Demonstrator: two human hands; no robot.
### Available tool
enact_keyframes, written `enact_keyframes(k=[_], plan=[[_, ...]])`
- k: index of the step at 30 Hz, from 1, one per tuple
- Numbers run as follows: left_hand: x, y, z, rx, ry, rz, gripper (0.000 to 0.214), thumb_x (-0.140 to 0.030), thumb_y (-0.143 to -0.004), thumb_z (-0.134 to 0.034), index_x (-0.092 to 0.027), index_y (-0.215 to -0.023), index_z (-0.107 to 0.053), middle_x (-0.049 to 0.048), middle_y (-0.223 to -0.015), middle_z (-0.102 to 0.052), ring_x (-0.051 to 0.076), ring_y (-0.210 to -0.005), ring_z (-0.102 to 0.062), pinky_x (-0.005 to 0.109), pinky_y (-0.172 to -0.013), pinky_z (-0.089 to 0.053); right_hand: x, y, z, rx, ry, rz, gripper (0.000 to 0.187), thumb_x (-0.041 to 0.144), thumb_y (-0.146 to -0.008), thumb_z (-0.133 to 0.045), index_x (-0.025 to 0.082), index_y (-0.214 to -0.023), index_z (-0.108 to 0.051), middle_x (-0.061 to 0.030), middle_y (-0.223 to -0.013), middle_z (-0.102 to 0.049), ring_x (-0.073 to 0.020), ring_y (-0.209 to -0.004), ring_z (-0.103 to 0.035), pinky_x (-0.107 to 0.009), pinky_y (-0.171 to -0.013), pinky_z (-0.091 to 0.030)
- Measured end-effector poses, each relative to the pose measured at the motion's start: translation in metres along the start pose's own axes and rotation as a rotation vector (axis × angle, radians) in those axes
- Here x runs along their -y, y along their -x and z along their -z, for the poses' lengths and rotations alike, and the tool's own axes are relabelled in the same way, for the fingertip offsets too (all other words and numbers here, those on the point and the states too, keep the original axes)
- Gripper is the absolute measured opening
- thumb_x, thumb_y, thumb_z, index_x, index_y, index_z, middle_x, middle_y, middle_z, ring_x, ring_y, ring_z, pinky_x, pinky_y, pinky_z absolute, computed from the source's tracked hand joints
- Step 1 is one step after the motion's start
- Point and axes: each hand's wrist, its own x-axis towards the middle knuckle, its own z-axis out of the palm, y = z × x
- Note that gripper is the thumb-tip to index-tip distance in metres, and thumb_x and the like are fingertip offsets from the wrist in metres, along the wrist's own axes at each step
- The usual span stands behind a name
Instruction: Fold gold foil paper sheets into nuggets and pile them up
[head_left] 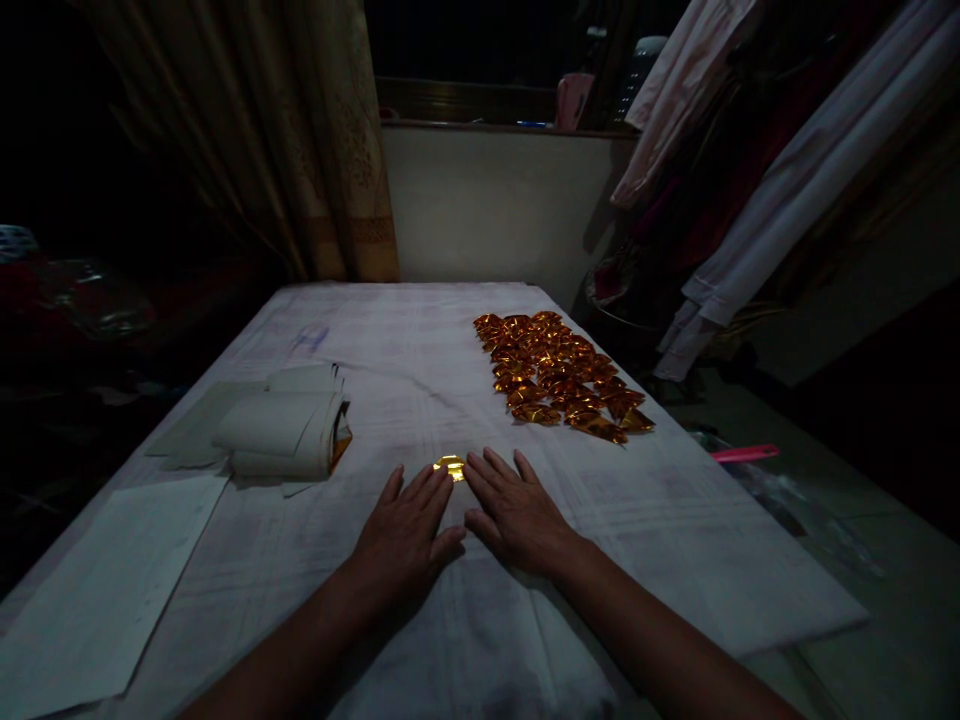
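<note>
A small piece of shiny gold foil paper lies flat on the cloth-covered table, directly between my hands. My left hand rests palm down with its fingers stretched out, the fingertips at the foil's left edge. From the other side my right hand lies flat too, fingers extended, its tips at the foil's right edge. Part of the foil is hidden beneath the fingers. Several folded gold foil pieces sit in rows at the table's right side, beyond my right hand.
Left of my hands stands a stack of folded pale paper, with a white sheet nearer the front edge. A curtain hangs behind. Clothes hang at right, and a pink-handled object is beyond the table's right edge.
</note>
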Motion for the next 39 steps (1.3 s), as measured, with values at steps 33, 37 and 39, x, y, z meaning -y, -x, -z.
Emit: enact_keyframes(k=[33, 37, 39], plan=[[0.005, -0.009, 0.033, -0.125, 0.019, 0.127, 0.025, -0.029, -0.099, -0.049, -0.02, -0.108, -0.071, 0.0103, -0.116, -0.074, 0.029, -0.112, -0.065, 0.056, -0.113, -0.027, 0.001, 0.003, -0.002, -0.152, -0.004, -0.13, 0.047, 0.036, -0.099, -0.053, 0.019, -0.142, -0.055, -0.0133, -0.153, -0.049, -0.032, -0.146, -0.037, -0.058, -0.119, -0.025], [0.004, -0.032, 0.034, -0.132, 0.048, 0.209, 0.016, -0.03, -0.094, -0.058, -0.018, -0.096, -0.069, 0.0107, -0.1, -0.073, 0.028, -0.097, -0.065, 0.044, -0.093, -0.043, 0.001, 0.002, -0.003, -0.19, 0.012, -0.153, 0.041, 0.032, -0.098, -0.054, 0.021, -0.137, -0.059, -0.0135, -0.15, -0.053, -0.0323, -0.142, -0.042, -0.057, -0.117, -0.029], [0.006, -0.039, 0.029, -0.152, 0.068, 0.23, 0.023, -0.029, -0.092, -0.061, -0.019, -0.111, -0.067, 0.0106, -0.109, -0.072, 0.028, -0.104, -0.063, 0.042, -0.092, -0.043, 0.001, 0.002, -0.003, -0.195, 0.011, -0.147, 0.041, 0.031, -0.097, -0.054, 0.021, -0.137, -0.059, -0.0138, -0.149, -0.053, -0.0323, -0.142, -0.042, -0.057, -0.116, -0.03]])
